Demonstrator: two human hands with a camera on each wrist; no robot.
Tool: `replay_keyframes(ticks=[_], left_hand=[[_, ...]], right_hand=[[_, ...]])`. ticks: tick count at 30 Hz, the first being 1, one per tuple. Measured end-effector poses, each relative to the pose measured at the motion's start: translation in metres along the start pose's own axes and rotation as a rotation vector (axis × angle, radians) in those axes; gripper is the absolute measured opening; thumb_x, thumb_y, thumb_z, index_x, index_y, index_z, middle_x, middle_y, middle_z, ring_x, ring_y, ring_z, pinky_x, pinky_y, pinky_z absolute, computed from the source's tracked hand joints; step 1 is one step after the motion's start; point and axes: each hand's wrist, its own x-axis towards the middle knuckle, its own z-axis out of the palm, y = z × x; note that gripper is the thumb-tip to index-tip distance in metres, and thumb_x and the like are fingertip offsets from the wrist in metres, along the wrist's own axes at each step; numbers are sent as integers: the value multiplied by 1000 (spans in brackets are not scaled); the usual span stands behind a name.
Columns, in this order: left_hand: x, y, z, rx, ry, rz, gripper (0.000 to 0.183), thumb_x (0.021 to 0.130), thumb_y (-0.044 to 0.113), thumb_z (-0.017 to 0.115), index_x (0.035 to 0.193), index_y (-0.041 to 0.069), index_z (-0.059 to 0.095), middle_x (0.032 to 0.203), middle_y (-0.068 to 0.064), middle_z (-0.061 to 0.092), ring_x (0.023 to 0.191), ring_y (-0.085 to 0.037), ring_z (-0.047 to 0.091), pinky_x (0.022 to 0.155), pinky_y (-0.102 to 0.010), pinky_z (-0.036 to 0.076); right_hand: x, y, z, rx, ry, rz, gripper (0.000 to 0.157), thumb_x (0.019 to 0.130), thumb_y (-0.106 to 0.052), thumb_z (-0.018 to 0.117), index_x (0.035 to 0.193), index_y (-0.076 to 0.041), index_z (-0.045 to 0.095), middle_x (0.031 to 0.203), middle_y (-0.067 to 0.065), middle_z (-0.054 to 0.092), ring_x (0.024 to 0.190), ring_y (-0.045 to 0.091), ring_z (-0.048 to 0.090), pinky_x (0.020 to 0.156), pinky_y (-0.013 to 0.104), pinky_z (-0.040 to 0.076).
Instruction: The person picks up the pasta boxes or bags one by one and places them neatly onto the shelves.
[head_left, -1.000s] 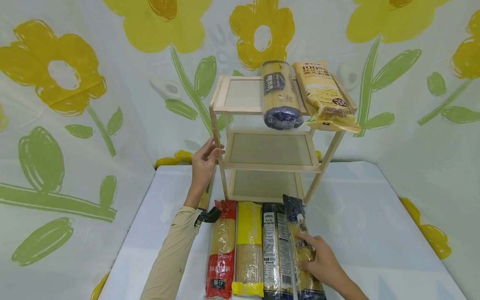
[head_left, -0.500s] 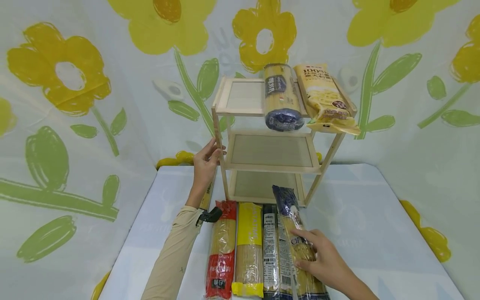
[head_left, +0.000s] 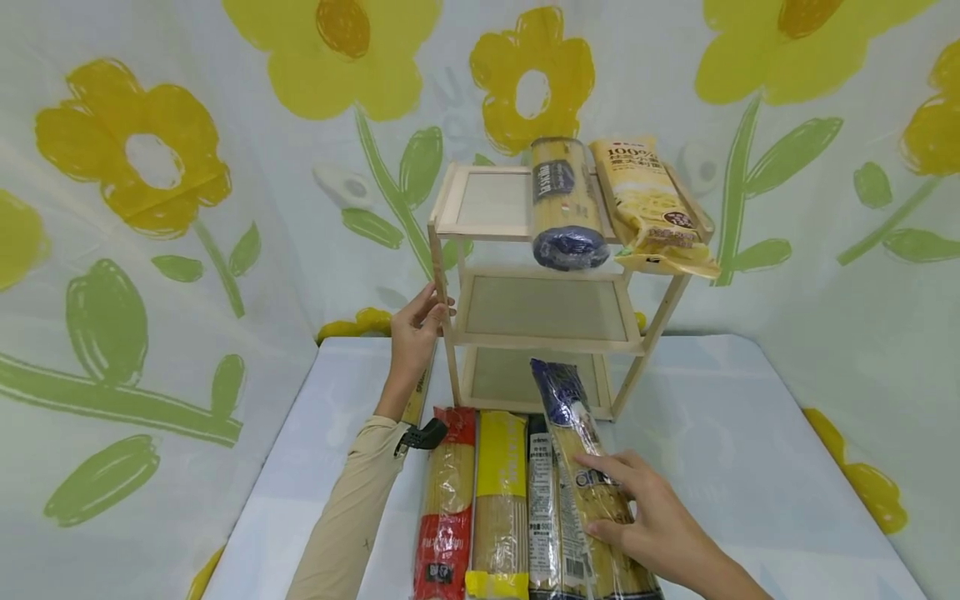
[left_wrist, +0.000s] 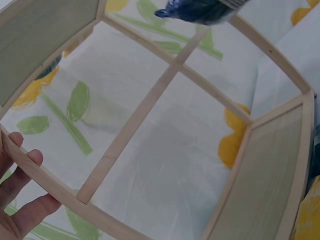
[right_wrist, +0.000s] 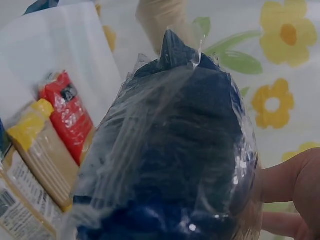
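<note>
My left hand (head_left: 415, 332) holds the left front post of a light wooden three-tier shelf (head_left: 547, 337), thumb and fingers on either side of the wood. In the left wrist view the fingers (left_wrist: 36, 212) wrap that post. With thumb and fingers my right hand (head_left: 648, 508) grips a blue-ended spaghetti packet (head_left: 600, 492). It slants with its far end toward the shelf's bottom tier, overlapping a labelled dark packet (head_left: 543, 500). The held packet's blue end (right_wrist: 175, 140) fills the middle of the right wrist view.
Red (head_left: 446, 508) and yellow (head_left: 501, 500) pasta packets lie alongside, in front of the shelf. A round pasta bundle (head_left: 566, 204) and a cream-yellow bag (head_left: 648, 200) rest on the top tier, overhanging its front. Another narrow packet (head_left: 415, 404) lies beneath the left wrist.
The right hand has shifted the spaghetti packet; its far end has swung left and closer to the shelf, over the labelled packet. The left hand keeps its hold on the post.
</note>
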Motion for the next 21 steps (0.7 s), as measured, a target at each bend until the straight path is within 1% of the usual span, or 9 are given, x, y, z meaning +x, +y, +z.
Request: replay_keyframes(ticks=[2, 4, 6, 7, 9, 13, 18, 20, 21], left_hand=[[0, 0, 0, 1, -2, -4, 44, 95, -1, 52, 137, -6, 42, 108, -31, 62, 95, -47, 60, 68, -54, 51], [0, -1, 0, -3, -4, -6, 44, 95, -1, 52, 138, -6, 42, 108, -32, 61, 95, -47, 60, 66, -43, 55], [0, -1, 0, -7, -5, -6, 45, 95, -1, 52, 138, -7, 42, 108, -33, 61, 95, -47, 60, 63, -30, 54], [0, -1, -1, -8, -3, -7, 45, 95, -1, 53, 138, -7, 42, 108, -33, 61, 95, -47, 60, 62, -26, 53], [-1, -1, -2, -4, 0, -6, 45, 95, -1, 53, 138, -7, 42, 108, -33, 61, 95, -47, 60, 61, -23, 51], [-1, -1, -3, 13, 6, 5, 44, 95, -1, 52, 137, -6, 43, 107, -31, 62, 95, -45, 61, 64, -37, 53], [0, -2, -2, 2, 8, 17, 43, 94, -2, 52, 137, -7, 43, 107, -33, 62, 94, -47, 60, 64, -42, 54], [0, -1, -1, -7, 5, 17, 43, 94, -3, 52, 137, -8, 43, 107, -32, 62, 94, -48, 60, 66, -46, 54], [0, -1, -1, -11, 3, 15, 43, 95, -3, 52, 137, -7, 43, 107, -32, 62, 94, -48, 60, 67, -50, 53]], right_hand=[[-1, -4, -2, -4, 5, -26, 68, 73, -19, 82, 134, -26, 54, 113, 3, 53, 89, 15, 50, 68, 27, 46], [-1, -8, -5, -13, 9, -49, 68, 73, -20, 81, 135, -26, 53, 113, 3, 53, 87, 14, 49, 67, 27, 46], [-1, -13, -8, -19, 15, -64, 68, 74, -21, 81, 135, -26, 53, 114, 3, 53, 89, 14, 50, 68, 27, 47], [0, -15, -9, -20, 15, -72, 68, 74, -22, 81, 136, -26, 52, 115, 3, 53, 91, 14, 51, 69, 27, 48], [1, -20, -11, -23, 14, -86, 68, 75, -23, 81, 136, -27, 52, 116, 2, 53, 93, 15, 52, 71, 28, 48], [4, -31, -14, -25, 17, -114, 67, 76, -24, 80, 136, -29, 52, 118, 0, 54, 95, 15, 52, 71, 28, 48], [9, -45, -18, -23, 20, -162, 65, 77, -25, 79, 136, -30, 52, 117, -3, 54, 94, 14, 52, 70, 27, 48], [11, -51, -20, -23, 24, -187, 65, 77, -23, 79, 136, -29, 52, 116, -4, 53, 90, 12, 51, 68, 27, 47], [12, -53, -21, -23, 29, -201, 65, 77, -22, 80, 136, -28, 52, 116, -5, 53, 90, 12, 51, 68, 27, 47]])
